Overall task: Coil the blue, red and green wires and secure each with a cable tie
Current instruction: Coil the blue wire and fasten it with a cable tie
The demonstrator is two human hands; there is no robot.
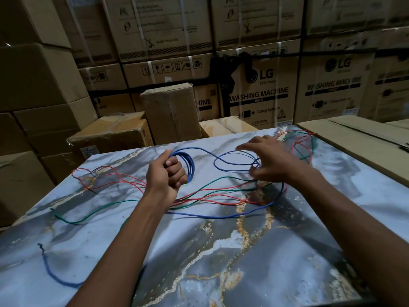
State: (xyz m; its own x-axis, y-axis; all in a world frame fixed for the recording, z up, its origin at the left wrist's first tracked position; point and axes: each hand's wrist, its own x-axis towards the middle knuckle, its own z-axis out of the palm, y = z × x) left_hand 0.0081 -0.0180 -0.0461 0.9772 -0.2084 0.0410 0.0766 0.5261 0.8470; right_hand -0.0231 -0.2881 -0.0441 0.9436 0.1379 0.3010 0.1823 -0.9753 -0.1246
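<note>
My left hand (167,176) grips a small coil of the blue wire (189,166) above the marble-patterned table (243,251). From the coil the blue wire runs right in loose loops to my right hand (269,158), which pinches it between thumb and fingers, the other fingers spread. The rest of the blue wire trails across the table toward me. The red wire (124,180) lies in loose loops across the table's middle and far right corner. The green wire (88,214) snakes from the left edge to the right, crossing the red one. No cable tie is visible.
Stacked cardboard boxes (170,111) stand close behind the table, and more line the left side. A flat cardboard box (358,138) lies against the table's right edge. A blue strand (51,271) lies near the front left corner.
</note>
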